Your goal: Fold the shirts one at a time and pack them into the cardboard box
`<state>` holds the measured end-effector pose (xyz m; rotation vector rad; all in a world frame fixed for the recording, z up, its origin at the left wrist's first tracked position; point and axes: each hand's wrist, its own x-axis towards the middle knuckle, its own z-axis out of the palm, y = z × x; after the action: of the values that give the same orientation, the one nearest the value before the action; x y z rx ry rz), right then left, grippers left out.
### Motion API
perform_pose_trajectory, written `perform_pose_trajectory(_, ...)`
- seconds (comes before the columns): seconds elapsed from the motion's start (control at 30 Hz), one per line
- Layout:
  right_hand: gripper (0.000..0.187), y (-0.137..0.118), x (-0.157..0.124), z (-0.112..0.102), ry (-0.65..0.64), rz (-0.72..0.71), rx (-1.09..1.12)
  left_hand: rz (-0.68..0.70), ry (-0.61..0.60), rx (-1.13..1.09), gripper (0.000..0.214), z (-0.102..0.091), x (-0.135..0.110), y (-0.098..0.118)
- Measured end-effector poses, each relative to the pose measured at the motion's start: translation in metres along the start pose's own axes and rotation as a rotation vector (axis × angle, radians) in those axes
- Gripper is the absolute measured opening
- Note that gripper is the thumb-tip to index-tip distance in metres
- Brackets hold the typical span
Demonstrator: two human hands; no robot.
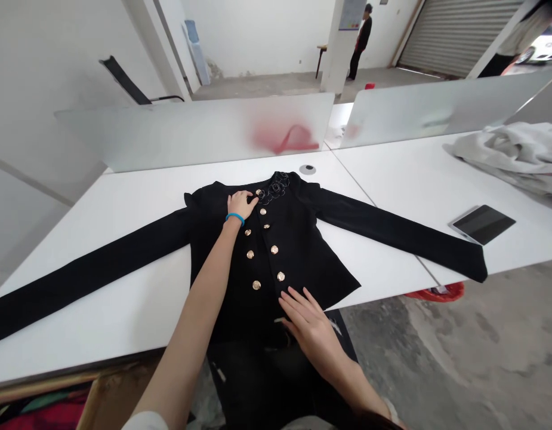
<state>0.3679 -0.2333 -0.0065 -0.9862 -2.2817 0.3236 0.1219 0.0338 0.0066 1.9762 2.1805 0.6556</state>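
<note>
A black jacket [298,233] lies spread front up on the table, both sleeves stretched out sideways. Gold-coloured buttons run in two rows down its front, and black fabric flowers [276,188] trim the neckline on the right. With a blue band at its wrist, my left hand [241,205] is at the neckline by the top button, its thumb and fingers drawn together on the cloth at the front opening. My right hand [312,327] rests at the bottom hem below the lowest button, fingers stretched out and slightly apart.
The white table [136,194] has a frosted divider [190,128] along its back. A dark-screened tablet [484,224] sits by the right cuff, and pale cloth [517,149] is heaped farther right. A red container [441,292] shows below the table edge. A person [362,42] stands far back.
</note>
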Motion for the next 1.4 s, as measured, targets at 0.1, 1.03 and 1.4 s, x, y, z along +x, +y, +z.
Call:
perform_pose_trajectory(0.1, 0.040, -0.003, 0.001, 0.000, 0.047, -0.015, 0.011, -0.015, -0.011, -0.010, 0.027, 0.001, 0.000, 0.000)
perform_pose_trajectory(1.03, 0.031, -0.009, 0.001, 0.013, 0.032, -0.052, -0.033, 0.069, -0.085, -0.058, 0.038, 0.009, -0.002, 0.004)
perform_pose_trajectory(1.4, 0.030, -0.025, 0.004, 0.009, 0.011, -0.065, -0.008, 0.029, -0.018, -0.109, 0.031, 0.010, -0.002, 0.006)
